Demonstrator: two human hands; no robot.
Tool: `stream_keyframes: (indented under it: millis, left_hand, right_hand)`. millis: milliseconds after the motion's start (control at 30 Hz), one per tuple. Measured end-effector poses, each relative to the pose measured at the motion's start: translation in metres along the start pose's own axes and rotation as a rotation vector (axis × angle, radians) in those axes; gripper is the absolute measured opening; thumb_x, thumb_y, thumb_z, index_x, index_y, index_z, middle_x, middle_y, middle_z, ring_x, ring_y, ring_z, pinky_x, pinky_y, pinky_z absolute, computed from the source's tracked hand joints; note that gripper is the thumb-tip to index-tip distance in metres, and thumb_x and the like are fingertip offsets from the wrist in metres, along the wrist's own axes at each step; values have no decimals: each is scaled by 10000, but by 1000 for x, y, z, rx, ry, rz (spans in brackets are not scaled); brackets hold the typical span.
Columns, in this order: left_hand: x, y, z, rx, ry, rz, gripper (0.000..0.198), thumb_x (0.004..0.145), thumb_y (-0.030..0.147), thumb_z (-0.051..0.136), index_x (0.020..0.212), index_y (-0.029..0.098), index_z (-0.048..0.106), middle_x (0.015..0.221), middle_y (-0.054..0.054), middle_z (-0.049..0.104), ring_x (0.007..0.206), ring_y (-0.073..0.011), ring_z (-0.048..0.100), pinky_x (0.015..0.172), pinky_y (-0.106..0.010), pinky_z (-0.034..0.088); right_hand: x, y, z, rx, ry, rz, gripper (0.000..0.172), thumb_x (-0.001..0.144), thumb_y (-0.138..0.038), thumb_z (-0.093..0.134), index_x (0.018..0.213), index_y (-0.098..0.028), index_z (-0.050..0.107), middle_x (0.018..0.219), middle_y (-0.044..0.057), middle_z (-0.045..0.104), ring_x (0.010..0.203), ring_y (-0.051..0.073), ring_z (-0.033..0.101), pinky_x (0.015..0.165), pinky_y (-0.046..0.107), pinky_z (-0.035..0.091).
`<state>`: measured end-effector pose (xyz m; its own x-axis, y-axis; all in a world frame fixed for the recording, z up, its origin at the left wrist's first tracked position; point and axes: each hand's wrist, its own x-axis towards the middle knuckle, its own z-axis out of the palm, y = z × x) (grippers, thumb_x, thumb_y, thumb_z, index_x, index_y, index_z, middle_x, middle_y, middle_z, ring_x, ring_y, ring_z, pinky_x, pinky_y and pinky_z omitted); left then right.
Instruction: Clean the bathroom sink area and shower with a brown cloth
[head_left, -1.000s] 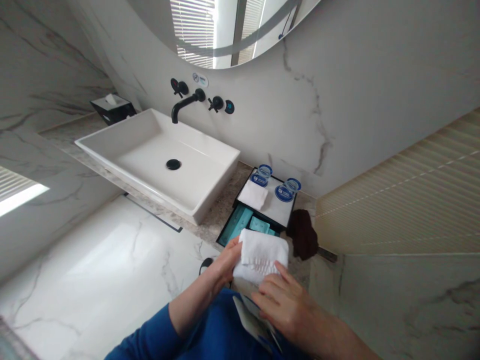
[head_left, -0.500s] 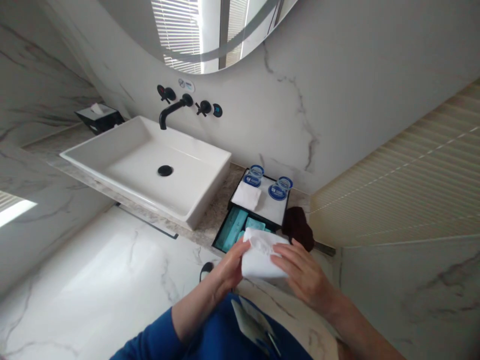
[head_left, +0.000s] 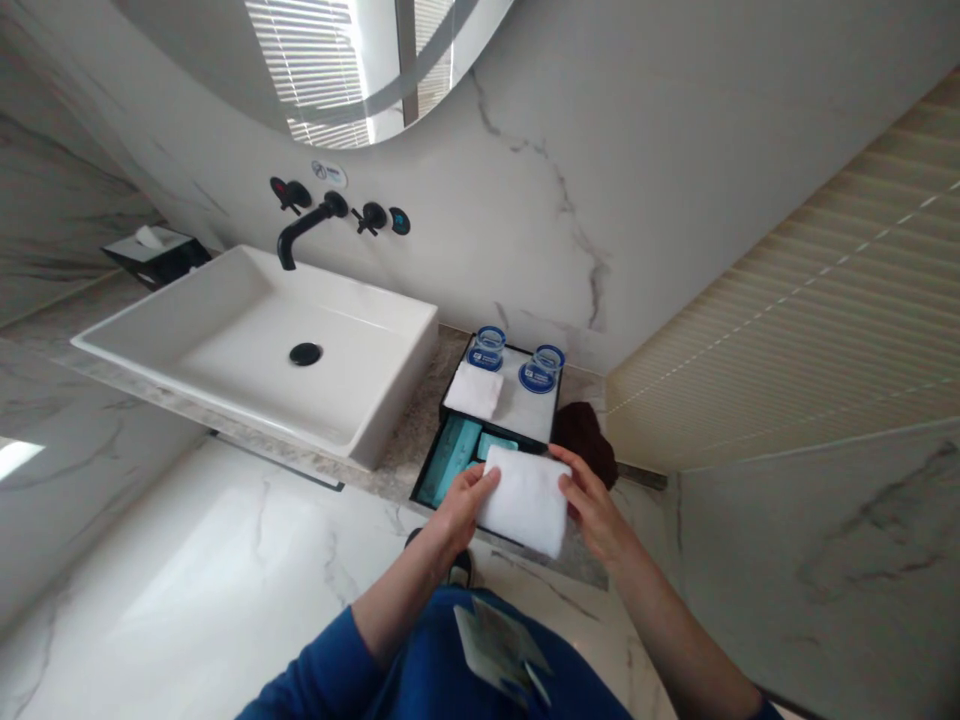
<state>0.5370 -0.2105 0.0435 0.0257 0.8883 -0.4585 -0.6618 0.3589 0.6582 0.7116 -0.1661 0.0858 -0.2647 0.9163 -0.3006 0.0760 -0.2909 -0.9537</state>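
White towel (head_left: 526, 500), one, clamped in grip of left hand (head_left: 463, 507), right hand (head_left: 596, 507); beyond, one folded cloth (head_left: 474, 390), two glasses (head_left: 550, 360).

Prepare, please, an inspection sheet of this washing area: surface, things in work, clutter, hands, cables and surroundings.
Surface: speckled stone counter, bearing a white basin.
Job's things: folded white towel, partly hiding an open drawer with turquoise packets.
Clutter: dark brown cloth, crumpled, right of the drawer unit; tissue box beyond the basin's left end.
Hands: left hand grips the towel's left side; right hand, its right side.
Cables: nothing seen.
Surroundings: marbled wall, mirror, black tap, blind at right.
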Motion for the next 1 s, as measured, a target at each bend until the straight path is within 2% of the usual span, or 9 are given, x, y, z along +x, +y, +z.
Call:
stream_keyframes:
  millis: [67,167,300,400,533,633,767,867,1000]
  left_hand:
    - [4,-4,2,2,25,10,531,542,529,786,830,110,633,644,-37,636,555,-113,516,535,-221,349]
    - [10,-10,4,34,40,28,543,522,515,797,839,108,629,637,-30,633,544,-109,511,526,-218,347]
    - [22,-15,5,92,36,59,540,537,509,783,868,116,618,686,-37,649,558,-113,523,534,-222,368]
    - [42,-7,10,146,29,120,560,577,496,751,965,123,597,795,-63,673,651,-133,570,595,-231,416]
    - [82,26,12,288,23,266,635,679,478,663,1199,151,507,1043,-115,655,827,-173,614,684,-269,466]
    - [113,61,-4,469,67,417,524,746,410,608,1203,167,524,1147,-127,613,1009,-213,586,831,-340,476]
    - [146,95,-42,763,149,589,343,736,228,589,1069,150,617,1167,-130,589,1154,-254,503,1044,-453,353]
    - [163,101,-63,948,141,664,343,732,143,535,1064,149,624,1227,-123,554,1199,-254,473,1094,-459,310]
    - [177,93,-72,1137,75,696,391,748,114,490,1123,143,598,1280,-130,517,1217,-256,472,1082,-450,354]
  right_hand:
    - [-2,14,-2,67,20,-3,652,687,-580,652,1222,-253,473,1194,68,590,999,224,584,765,311,484]
    - [-5,33,-4,65,27,-11,610,707,-580,642,1202,-265,478,1218,75,587,1094,261,557,831,350,483]
    - [4,47,-5,117,80,47,541,695,-498,692,1126,-215,527,1093,72,645,939,234,617,728,312,496]
    - [30,46,-5,235,175,10,593,608,-442,761,1098,-189,544,1007,56,669,844,201,624,681,280,491]
    - [88,36,-9,276,356,-85,689,541,-445,757,1136,-192,517,928,37,680,769,185,625,674,300,504]
    - [132,31,-13,183,372,-141,646,564,-454,699,1123,-183,525,873,34,682,710,179,621,641,311,508]
    - [171,38,-14,34,388,-136,592,570,-430,646,1085,-152,559,786,28,674,637,177,600,586,321,504]
    - [184,51,-14,-134,439,-141,524,620,-385,575,1086,-147,576,853,45,680,715,191,607,662,351,517]
    - [187,61,-16,-363,542,-179,516,673,-272,491,1167,-140,557,1086,111,640,965,238,589,897,419,466]
